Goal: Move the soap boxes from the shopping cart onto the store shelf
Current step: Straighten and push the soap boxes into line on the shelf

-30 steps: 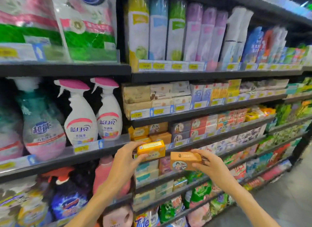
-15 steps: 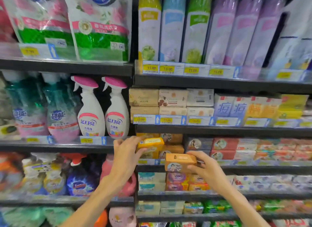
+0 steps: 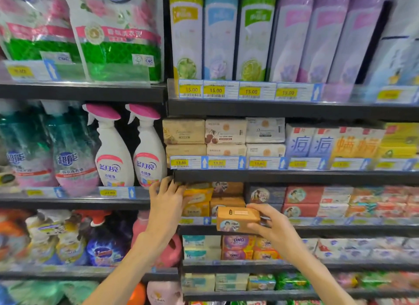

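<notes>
Left hand (image 3: 166, 205) curled round yellow box (image 3: 196, 196) at shelf (image 3: 294, 176), right hand (image 3: 273, 227) at four o'clock pinching orange box (image 3: 235, 219).

White spray bottles (image 3: 129, 150) beside detergent pouches (image 3: 118, 37).

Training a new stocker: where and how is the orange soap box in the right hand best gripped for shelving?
Grip the orange soap box by its right short end, coming from the right, as the right hand does: thumb on top, fingers underneath. That leaves its long face and left end free to slide into the shelf.
</notes>
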`<state>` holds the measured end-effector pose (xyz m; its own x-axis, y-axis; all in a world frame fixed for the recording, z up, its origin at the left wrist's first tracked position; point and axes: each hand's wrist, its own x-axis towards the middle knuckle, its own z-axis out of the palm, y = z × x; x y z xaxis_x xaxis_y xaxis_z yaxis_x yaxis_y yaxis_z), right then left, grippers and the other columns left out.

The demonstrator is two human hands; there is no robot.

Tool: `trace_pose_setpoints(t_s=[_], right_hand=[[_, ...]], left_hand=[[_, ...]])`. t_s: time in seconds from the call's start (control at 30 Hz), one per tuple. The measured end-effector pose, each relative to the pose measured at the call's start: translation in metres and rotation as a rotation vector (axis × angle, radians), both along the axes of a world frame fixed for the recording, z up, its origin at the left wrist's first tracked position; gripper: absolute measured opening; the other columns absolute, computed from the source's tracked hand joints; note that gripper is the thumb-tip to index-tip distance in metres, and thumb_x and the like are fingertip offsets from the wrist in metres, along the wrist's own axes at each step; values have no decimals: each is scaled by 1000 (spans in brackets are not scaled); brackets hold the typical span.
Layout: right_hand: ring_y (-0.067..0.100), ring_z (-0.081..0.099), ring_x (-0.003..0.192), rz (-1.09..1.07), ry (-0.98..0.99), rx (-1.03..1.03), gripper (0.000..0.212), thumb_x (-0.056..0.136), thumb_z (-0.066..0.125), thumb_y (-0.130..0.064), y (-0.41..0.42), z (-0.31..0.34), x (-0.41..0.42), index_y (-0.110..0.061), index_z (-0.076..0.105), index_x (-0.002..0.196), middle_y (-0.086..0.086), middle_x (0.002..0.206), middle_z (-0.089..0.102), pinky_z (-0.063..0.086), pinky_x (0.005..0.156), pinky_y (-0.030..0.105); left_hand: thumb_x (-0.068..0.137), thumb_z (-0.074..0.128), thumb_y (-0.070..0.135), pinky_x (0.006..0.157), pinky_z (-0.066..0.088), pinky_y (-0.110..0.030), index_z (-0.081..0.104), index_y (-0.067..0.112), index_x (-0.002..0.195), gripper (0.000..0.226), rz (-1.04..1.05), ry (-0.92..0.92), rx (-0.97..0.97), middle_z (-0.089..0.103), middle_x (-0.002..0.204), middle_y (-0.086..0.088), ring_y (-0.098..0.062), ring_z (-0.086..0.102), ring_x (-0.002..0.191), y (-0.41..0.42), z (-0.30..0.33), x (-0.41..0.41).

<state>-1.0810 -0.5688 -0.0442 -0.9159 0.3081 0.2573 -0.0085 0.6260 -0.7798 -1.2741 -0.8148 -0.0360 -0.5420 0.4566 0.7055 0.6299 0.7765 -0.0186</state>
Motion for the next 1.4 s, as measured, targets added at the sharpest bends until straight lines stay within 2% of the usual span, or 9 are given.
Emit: trace_pose_setpoints(t_s=[0.13, 0.23, 0.33, 0.5, 0.6, 0.7, 0.9, 1.17, 1.4], right_hand=[[-3, 55, 116, -36, 39, 62, 47, 88, 73, -22, -9, 4, -7, -41, 57, 128, -23, 121, 60, 50, 99, 28], [-10, 51, 115, -56, 60, 131, 47, 90, 71, -20, -20, 10, -13, -39, 55, 130, -28, 122, 54, 46, 99, 19], [-7, 49, 114, -84, 81, 181, 48, 90, 70, -20, -29, 11, -21, -36, 54, 132, -27, 124, 47, 44, 99, 18], [1, 52, 107, -173, 111, 300, 48, 92, 67, -22, -35, 15, -30, -29, 51, 138, -20, 125, 41, 44, 92, 16], [5, 53, 102, -207, 123, 482, 45, 94, 65, -26, -37, 18, -37, -24, 52, 137, -14, 125, 43, 51, 86, 24], [14, 51, 113, -286, 148, 659, 41, 90, 68, -31, -34, 20, -42, -22, 58, 129, -7, 123, 51, 57, 77, 33], [25, 53, 110, -402, 211, 870, 37, 83, 75, -28, -30, 18, -49, -15, 68, 117, 3, 111, 67, 55, 85, 40], [34, 56, 116, -425, 84, 855, 45, 83, 77, -29, -16, 10, -66, -12, 66, 122, 11, 118, 66, 57, 84, 43], [45, 54, 115, -432, 50, 878, 42, 86, 74, -30, -6, 3, -80, -11, 66, 123, 19, 121, 60, 48, 97, 52]], left_hand=[[85, 77, 33, 104, 33, -50, 71, 19, 109, 28, -3, 23, -25, 66, 114, -6, -30, 55, 115, -4, -1, -3], [79, 83, 24, 101, 34, -49, 75, 20, 101, 23, -46, 48, -6, 69, 108, -4, -31, 57, 111, -2, 1, -4], [80, 83, 23, 99, 36, -49, 76, 22, 98, 19, -54, 47, 0, 70, 106, -3, -30, 57, 110, 0, 1, -8], [81, 81, 23, 96, 39, -49, 74, 21, 106, 26, -50, 39, -8, 69, 109, -4, -29, 57, 109, 1, -2, -14], [82, 80, 22, 95, 39, -48, 72, 20, 111, 31, -58, 59, 4, 68, 109, -4, -29, 58, 106, 1, -4, -15], [84, 78, 25, 96, 39, -47, 70, 22, 114, 31, -67, 53, 18, 67, 111, -4, -28, 57, 108, -1, -6, -15], [88, 74, 26, 97, 37, -46, 69, 22, 114, 27, -88, 54, 67, 67, 110, -3, -27, 57, 108, -2, -10, -19], [90, 72, 25, 98, 37, -48, 67, 20, 115, 26, -106, 53, 75, 66, 113, -5, -29, 56, 110, -3, -13, -20], [92, 69, 25, 99, 37, -48, 66, 19, 116, 26, -102, 36, 66, 66, 116, -6, -30, 56, 112, -1, -13, -20]])
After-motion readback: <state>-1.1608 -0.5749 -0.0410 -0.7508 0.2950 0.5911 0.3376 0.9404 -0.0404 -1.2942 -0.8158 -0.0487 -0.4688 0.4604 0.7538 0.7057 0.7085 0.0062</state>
